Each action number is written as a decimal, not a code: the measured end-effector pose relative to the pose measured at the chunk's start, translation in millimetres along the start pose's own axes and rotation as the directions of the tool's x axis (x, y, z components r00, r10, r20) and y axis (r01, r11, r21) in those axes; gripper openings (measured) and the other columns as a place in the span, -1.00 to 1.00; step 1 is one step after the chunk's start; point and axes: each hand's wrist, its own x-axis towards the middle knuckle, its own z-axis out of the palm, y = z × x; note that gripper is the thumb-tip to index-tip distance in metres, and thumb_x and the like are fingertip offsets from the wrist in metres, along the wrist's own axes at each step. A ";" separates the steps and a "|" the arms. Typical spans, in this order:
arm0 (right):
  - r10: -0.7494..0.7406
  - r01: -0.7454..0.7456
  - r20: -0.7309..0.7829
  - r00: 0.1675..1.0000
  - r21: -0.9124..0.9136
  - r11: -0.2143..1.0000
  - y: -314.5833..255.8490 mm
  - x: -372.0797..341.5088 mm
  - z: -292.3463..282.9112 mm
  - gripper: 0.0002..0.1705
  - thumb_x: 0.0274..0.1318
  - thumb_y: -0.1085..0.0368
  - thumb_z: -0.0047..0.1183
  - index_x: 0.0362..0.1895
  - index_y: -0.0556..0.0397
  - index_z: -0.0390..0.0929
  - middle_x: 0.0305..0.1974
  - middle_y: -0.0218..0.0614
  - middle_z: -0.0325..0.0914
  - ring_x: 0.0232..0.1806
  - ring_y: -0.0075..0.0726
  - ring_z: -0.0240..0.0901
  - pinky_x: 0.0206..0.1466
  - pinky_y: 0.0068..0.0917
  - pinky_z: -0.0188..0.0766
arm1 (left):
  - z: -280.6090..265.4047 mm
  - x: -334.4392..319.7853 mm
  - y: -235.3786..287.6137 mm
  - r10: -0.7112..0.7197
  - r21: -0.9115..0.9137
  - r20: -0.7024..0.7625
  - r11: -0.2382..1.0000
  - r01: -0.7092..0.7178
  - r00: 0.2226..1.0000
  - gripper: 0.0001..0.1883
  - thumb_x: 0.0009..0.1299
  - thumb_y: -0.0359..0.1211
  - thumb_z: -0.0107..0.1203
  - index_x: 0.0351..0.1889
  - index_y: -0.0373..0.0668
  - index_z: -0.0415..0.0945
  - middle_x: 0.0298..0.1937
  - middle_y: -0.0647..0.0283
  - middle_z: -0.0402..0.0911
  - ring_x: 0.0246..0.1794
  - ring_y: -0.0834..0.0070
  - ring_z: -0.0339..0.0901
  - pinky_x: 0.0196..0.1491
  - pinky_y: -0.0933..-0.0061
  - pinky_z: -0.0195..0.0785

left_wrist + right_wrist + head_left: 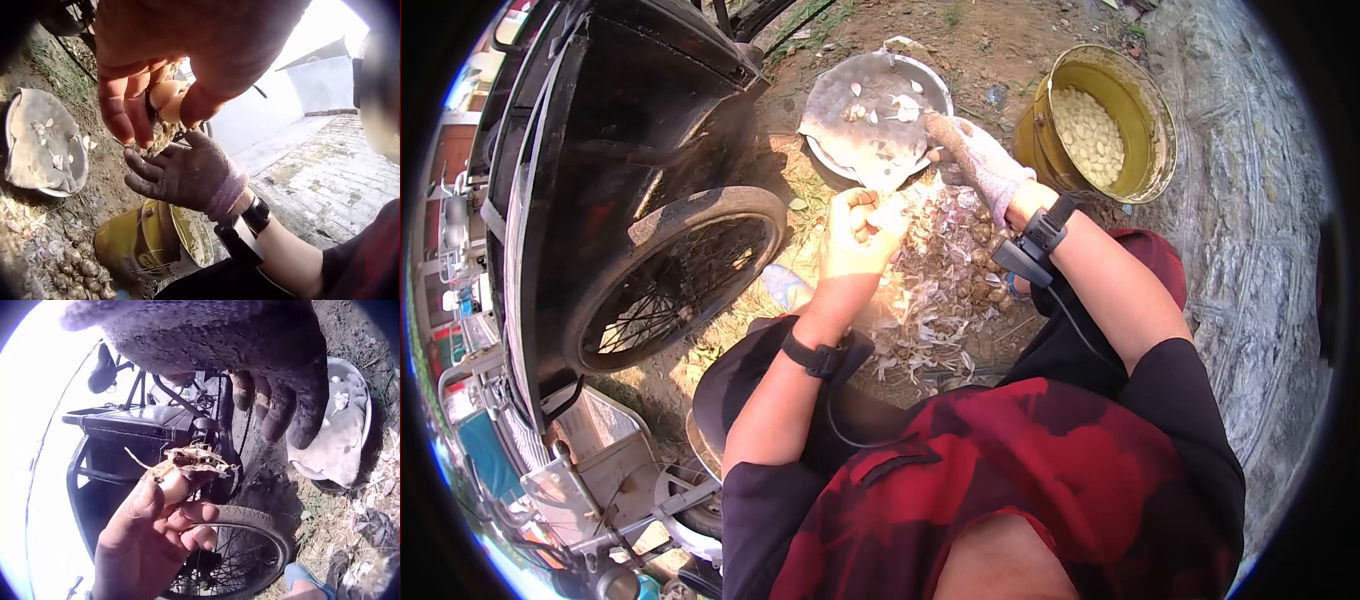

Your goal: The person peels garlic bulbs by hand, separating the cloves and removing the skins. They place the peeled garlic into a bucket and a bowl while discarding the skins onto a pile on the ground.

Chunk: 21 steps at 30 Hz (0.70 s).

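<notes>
My bare left hand [855,245] grips garlic cloves [165,100], with dry, stringy root and skin remains [200,460] beside them. My right hand [190,175] wears a dirty, pale knitted glove with darkened fingers. In the left wrist view its palm faces up just beyond the garlic, fingers loosely extended and nothing in them. Ahead of both hands stands a round metal basin [938,92] draped with a grey cloth [825,105]. Several loose cloves [907,108] and bits of skin lie on that cloth.
A yellow bucket [1032,140] holding many pale cloves [1088,135] stands to the right. Whole garlic bulbs [81,269] and papery skins [920,320] cover the ground between the feet. At left is a dark cart [660,100] with a spoked wheel [770,215].
</notes>
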 end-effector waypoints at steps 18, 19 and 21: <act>-0.357 0.380 0.188 0.915 -0.104 0.919 28.0 -41.7 35.3 -0.53 0.33 -0.06 -0.06 -0.13 0.11 0.57 -0.39 -0.28 0.56 -0.45 -0.54 0.41 -0.40 -0.43 0.40 | 11.0 -3.1 -1.9 0.126 0.282 0.088 0.948 -0.146 0.988 -0.59 0.36 -0.40 0.21 0.12 -0.31 0.39 -0.24 0.29 0.59 -0.39 0.61 0.51 -0.30 0.60 0.39; -0.358 0.380 0.188 0.915 -0.102 0.919 28.1 -42.9 34.4 -0.53 0.33 -0.06 -0.06 -0.13 0.11 0.57 -0.39 -0.28 0.56 -0.45 -0.54 0.41 -0.40 -0.43 0.40 | 12.0 -2.9 0.5 0.062 0.182 0.083 0.980 -0.076 0.995 -0.50 0.34 -0.37 0.23 0.21 -0.30 0.36 -0.25 0.25 0.62 -0.39 0.58 0.53 -0.30 0.55 0.42; -0.333 0.347 0.156 0.930 -0.072 0.935 22.4 -50.5 31.8 -0.56 0.35 -0.05 -0.07 -0.07 0.06 0.57 -0.28 -0.26 0.59 -0.29 -0.62 0.45 -0.37 -0.49 0.42 | 16.8 -3.9 9.6 0.036 0.039 0.090 0.998 -0.039 0.995 -0.54 0.37 -0.40 0.18 0.21 -0.30 0.37 -0.24 0.26 0.61 -0.41 0.56 0.52 -0.31 0.56 0.41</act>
